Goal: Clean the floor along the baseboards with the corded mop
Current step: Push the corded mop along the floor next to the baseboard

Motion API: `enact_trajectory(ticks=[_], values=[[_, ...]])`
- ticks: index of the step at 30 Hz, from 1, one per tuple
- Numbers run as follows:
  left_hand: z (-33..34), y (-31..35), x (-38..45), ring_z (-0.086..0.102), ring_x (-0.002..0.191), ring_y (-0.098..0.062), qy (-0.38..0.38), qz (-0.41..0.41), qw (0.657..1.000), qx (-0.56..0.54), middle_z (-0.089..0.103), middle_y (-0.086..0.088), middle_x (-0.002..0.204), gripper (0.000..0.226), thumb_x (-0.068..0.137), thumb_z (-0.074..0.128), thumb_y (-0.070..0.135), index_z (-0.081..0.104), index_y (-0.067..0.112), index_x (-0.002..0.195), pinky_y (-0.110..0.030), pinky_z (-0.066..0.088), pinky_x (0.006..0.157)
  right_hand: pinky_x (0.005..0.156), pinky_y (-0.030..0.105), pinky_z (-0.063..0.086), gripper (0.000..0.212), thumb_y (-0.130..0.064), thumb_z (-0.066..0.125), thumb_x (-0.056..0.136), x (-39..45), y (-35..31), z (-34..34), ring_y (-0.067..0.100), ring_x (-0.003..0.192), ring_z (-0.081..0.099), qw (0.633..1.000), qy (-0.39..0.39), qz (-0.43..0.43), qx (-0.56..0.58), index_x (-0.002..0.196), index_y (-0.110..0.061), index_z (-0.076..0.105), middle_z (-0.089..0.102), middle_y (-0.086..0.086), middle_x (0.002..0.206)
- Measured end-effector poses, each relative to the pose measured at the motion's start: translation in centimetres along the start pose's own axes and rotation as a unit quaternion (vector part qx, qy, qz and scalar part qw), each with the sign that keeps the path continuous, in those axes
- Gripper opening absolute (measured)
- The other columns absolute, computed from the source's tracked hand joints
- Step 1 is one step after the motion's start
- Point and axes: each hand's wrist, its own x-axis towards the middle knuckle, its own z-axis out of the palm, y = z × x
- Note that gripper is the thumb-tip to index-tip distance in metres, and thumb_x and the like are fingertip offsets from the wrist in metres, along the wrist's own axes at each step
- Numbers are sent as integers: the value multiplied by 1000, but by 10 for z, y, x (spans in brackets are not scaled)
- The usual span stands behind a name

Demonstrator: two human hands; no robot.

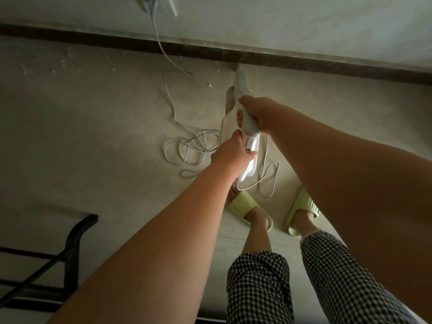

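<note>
The white corded mop (240,86) stands upright in front of me, its far end reaching the dark baseboard (304,64). My right hand (259,113) grips the upper part of the handle. My left hand (230,152) grips the handle lower down, closer to me. The mop's white cord (187,146) lies in loose loops on the pale tiled floor (93,136), left of the mop and near my feet. It runs up to a wall socket (152,5) at the top left. The mop head is hidden behind the handle and my hands.
Small white flakes of debris (210,85) lie on the floor near the baseboard. My feet in light green slippers (247,209) stand just behind the mop. A black metal frame (70,249) sits at the lower left.
</note>
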Motion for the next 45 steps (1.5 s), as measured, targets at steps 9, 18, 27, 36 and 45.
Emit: enact_trajectory(ticks=[9, 18, 27, 36, 45], values=[[32, 47, 8, 61, 103, -31, -41, 34, 996, 74, 65, -6, 110, 43, 91, 61, 37, 44, 16, 124, -44, 48, 91, 42, 18, 46, 20, -24, 52, 97, 3, 2, -75, 13, 44, 48, 998, 19, -1, 55, 88, -6, 53, 50, 4, 61], [101, 123, 13, 62, 104, -30, -70, 57, 994, 60, 66, -6, 111, 49, 91, 62, 38, 41, 18, 131, -44, 48, 91, 41, 18, 44, 30, -33, 55, 95, 11, -3, -183, 12, 37, 49, 999, 7, 16, 35, 78, -8, 52, 52, 2, 55], [139, 180, 13, 63, 99, -28, -89, 70, 989, 97, 65, -4, 107, 45, 92, 61, 39, 41, 19, 128, -43, 49, 90, 43, 17, 45, 28, -33, 55, 94, -1, -6, -258, 11, 37, 50, 997, 26, 22, 74, 82, -8, 54, 53, 1, 56], [143, 194, 18, 61, 101, -29, -105, 77, 985, 117, 63, -5, 109, 38, 94, 58, 36, 41, 18, 123, -46, 46, 92, 43, 16, 44, 25, -28, 49, 98, -15, -12, -273, 9, 44, 45, 989, 55, 17, 139, 82, -10, 50, 47, 0, 62], [88, 121, 14, 61, 105, -31, -99, 40, 990, 92, 63, -5, 114, 43, 92, 60, 36, 41, 18, 127, -46, 47, 94, 50, 20, 44, 22, -22, 46, 99, -20, -5, -173, 10, 49, 44, 993, 56, 15, 107, 81, -8, 49, 45, 1, 62]])
